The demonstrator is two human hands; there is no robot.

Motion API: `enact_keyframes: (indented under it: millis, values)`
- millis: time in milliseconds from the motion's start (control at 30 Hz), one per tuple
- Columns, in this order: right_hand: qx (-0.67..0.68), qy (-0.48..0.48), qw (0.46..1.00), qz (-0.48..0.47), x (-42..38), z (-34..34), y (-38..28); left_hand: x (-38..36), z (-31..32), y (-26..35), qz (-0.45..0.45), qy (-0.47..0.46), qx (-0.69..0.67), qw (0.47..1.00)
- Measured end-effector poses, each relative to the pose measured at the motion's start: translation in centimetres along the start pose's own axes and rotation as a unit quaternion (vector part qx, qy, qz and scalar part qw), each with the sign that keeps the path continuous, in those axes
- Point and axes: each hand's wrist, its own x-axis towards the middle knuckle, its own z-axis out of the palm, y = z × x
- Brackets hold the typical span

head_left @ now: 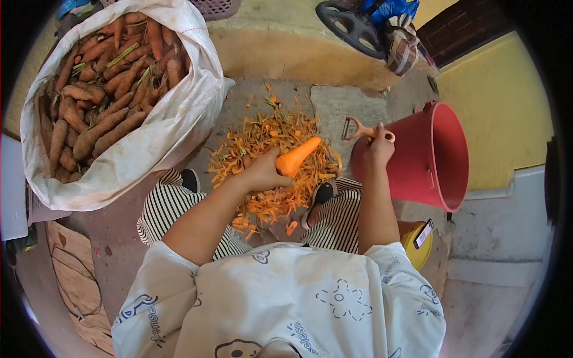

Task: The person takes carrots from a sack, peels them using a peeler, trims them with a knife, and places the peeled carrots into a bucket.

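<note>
My left hand (267, 172) is closed round the thick end of a peeled carrot (298, 157), whose bright orange narrow end points up and to the right. In my right hand (378, 149) is a peeler (360, 129) with a pale orange handle; its blade end points left, apart from the carrot. Below both hands, a heap of carrot peelings (262, 134) covers the floor between my feet. A white sack (203, 65) at the upper left is full of unpeeled, soil-covered carrots (113, 89).
A red bucket (400, 155) lies tilted at my right, its mouth facing right. Near my right elbow, a phone (424, 234) rests on a yellow container (416, 253). Ahead runs a raised ledge (286, 53) with a black wheel-like object (352, 27) on it.
</note>
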Motion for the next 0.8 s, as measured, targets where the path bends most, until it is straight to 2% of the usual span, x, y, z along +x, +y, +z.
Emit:
enact_keyframes:
  millis: [33, 67, 100, 167, 200, 267, 300, 333, 433, 533, 633, 667, 700, 767, 800]
  values:
    - [-0.018, 0.023, 0.999, 0.029, -0.9, -0.1, -1.4, 0.1, -0.2, 0.0, -0.011, -0.01, -0.085, 0.996]
    - [-0.031, -0.035, 0.999, 0.012, -1.8, -0.5, -1.4, 0.1, -0.3, 0.0, -0.022, -0.021, -0.171, 0.985]
    - [-0.043, -0.092, 0.995, -0.005, -3.1, -0.9, -1.2, 0.1, -0.6, 0.1, -0.056, -0.07, -0.282, 0.955]
    - [-0.093, -0.183, 0.977, -0.059, -6.2, -1.4, -1.1, 0.2, -1.7, 0.3, -0.121, -0.163, -0.486, 0.85]
    - [-0.131, -0.215, 0.963, -0.095, -7.9, -1.5, -1.1, 0.5, -1.4, -0.5, -0.13, -0.165, -0.508, 0.836]
    - [-0.247, -0.286, 0.892, -0.25, -10.0, -2.4, -0.1, 0.8, -0.6, -0.9, -0.082, -0.182, -0.631, 0.75]
    - [-0.3, -0.305, 0.86, -0.277, -11.4, -2.4, -0.6, 0.9, -0.3, -0.7, -0.057, -0.19, -0.687, 0.699]
    - [-0.352, -0.323, 0.825, -0.303, -12.6, -2.3, -1.2, 0.7, -0.3, 0.0, -0.035, -0.206, -0.71, 0.672]
    - [-0.375, -0.466, 0.699, -0.393, -13.7, -2.7, -0.6, 0.0, -0.6, 1.5, -0.024, -0.221, -0.728, 0.649]
    - [-0.399, -0.544, 0.653, -0.344, -15.0, -3.4, -3.4, -0.1, -1.4, 1.6, -0.016, -0.21, -0.647, 0.733]
    - [-0.55, -0.378, 0.66, -0.345, -14.1, -6.8, -5.8, 0.9, -1.0, 0.7, 0.051, -0.175, -0.587, 0.789]
    - [-0.634, -0.31, 0.632, -0.319, -13.5, -8.4, -6.0, 0.5, -1.3, 2.0, 0.06, -0.139, -0.582, 0.799]
    - [-0.71, -0.239, 0.596, -0.288, -12.8, -10.0, -6.0, 0.3, -1.7, 2.4, 0.031, -0.125, -0.546, 0.828]
    - [-0.752, -0.223, 0.613, -0.095, -11.9, -12.9, -5.3, 0.0, -2.1, 2.6, -0.032, -0.096, -0.469, 0.877]
    - [-0.761, -0.213, 0.613, 0.004, -11.5, -13.6, -5.2, 0.2, -1.9, 2.6, -0.011, -0.077, -0.433, 0.898]
